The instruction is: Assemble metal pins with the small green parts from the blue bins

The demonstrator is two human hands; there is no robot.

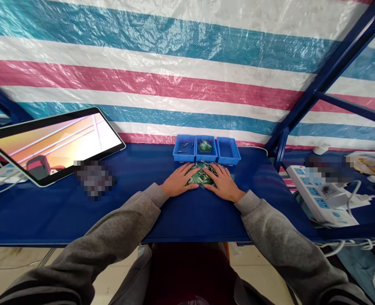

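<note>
A pile of small green and silvery pieces (200,177), perhaps in clear packets, lies on the blue table. My left hand (180,179) rests against its left side, fingers spread. On the right side my right hand (223,182) lies with its fingers apart, also touching the pile. Both hands partly cover the pieces, so their exact kind is hard to make out. Just behind are three blue bins in a row. The left bin (183,157) holds a few thin metal pieces, the middle bin (205,156) a green and clear bundle, and the right bin (228,159) shows a bare bottom.
A tilted monitor (116,134) stands at the left, with a blurred item (95,178) before it. To the right lie a white power strip (314,192) with plugs and cables, and a bag (373,164). A blue metal frame (301,103) and a striped sheet (187,84) rise behind.
</note>
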